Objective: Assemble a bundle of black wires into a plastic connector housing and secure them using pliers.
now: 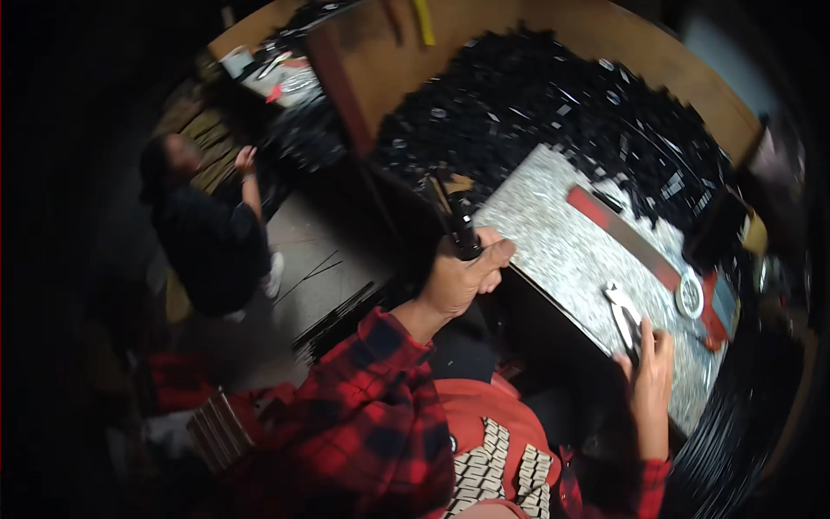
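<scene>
My left hand (456,281) is closed round a small bundle of black pieces (464,232), which stick up past the thumb beside the worktable's left edge. Their exact kind is blurred. Over the near part of the worktable (540,221), my right hand (654,372) grips a pair of end-cutting pliers (621,310). The metal jaws point away from me, and the dark handles run into my fingers. Past the pliers, a long flat bar (635,242), red at its ends and grey in the middle, lies across the speckled tabletop.
A big heap of short black pieces (553,104) covers the far side. A white tape roll (689,295) and a red-and-grey object (719,311) sit at the right edge. Long black rods (341,320) lie on the floor at left, near another person (203,225).
</scene>
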The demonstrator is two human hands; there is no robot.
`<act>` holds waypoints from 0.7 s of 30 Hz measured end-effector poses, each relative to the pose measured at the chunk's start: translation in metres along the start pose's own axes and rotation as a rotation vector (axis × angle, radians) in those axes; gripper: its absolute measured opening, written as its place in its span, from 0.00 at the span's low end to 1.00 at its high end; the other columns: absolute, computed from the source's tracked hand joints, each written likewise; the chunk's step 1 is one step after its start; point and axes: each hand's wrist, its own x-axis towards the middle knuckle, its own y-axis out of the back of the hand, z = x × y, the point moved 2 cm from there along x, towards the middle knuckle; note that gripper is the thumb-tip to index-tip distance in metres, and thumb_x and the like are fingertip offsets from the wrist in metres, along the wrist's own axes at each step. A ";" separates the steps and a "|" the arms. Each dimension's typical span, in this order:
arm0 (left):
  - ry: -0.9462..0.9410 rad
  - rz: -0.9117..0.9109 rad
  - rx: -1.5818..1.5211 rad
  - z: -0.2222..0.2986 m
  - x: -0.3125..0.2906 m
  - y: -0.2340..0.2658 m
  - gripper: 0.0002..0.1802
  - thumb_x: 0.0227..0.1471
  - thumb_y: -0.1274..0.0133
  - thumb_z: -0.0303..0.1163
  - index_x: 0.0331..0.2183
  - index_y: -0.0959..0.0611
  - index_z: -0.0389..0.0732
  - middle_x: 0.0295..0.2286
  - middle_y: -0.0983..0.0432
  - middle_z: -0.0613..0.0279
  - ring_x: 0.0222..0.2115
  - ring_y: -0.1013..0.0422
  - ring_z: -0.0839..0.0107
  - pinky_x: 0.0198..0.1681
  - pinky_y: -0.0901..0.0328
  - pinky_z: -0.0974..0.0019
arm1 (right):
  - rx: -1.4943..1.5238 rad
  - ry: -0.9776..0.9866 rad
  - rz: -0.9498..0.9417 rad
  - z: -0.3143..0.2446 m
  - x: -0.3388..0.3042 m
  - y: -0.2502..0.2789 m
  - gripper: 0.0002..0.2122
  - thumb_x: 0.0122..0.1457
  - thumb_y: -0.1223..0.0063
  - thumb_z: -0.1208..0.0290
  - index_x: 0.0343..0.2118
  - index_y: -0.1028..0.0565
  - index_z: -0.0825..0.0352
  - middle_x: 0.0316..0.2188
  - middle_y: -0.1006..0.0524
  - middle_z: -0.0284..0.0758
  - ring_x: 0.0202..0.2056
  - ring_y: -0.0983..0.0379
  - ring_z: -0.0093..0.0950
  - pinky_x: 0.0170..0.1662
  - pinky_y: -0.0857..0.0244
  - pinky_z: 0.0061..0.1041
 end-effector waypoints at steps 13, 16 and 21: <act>0.021 0.161 -0.659 0.038 -0.002 -0.006 0.27 0.58 0.58 0.52 0.14 0.34 0.46 0.20 0.32 0.64 0.11 0.44 0.80 0.21 0.43 0.73 | 1.584 -0.291 -0.392 -0.095 -0.033 -0.036 0.39 0.45 0.54 0.84 0.63 0.55 0.66 0.41 0.32 0.38 0.26 0.32 0.21 0.27 0.33 0.19; 0.166 0.194 -0.733 0.011 -0.013 -0.022 0.30 0.58 0.61 0.56 0.15 0.31 0.44 0.25 0.28 0.59 0.21 0.33 0.70 0.31 0.37 0.64 | 1.449 -0.372 0.057 -0.069 -0.021 -0.019 0.31 0.58 0.55 0.73 0.62 0.55 0.69 0.46 0.36 0.42 0.16 0.35 0.23 0.20 0.38 0.17; 0.657 -0.074 -0.717 -0.041 -0.046 -0.050 0.40 0.52 0.68 0.67 0.33 0.22 0.38 0.32 0.24 0.55 0.35 0.27 0.61 0.41 0.33 0.59 | 1.425 0.256 0.287 -0.032 0.005 0.047 0.15 0.60 0.53 0.61 0.41 0.29 0.70 0.34 0.37 0.45 0.12 0.40 0.19 0.11 0.49 0.12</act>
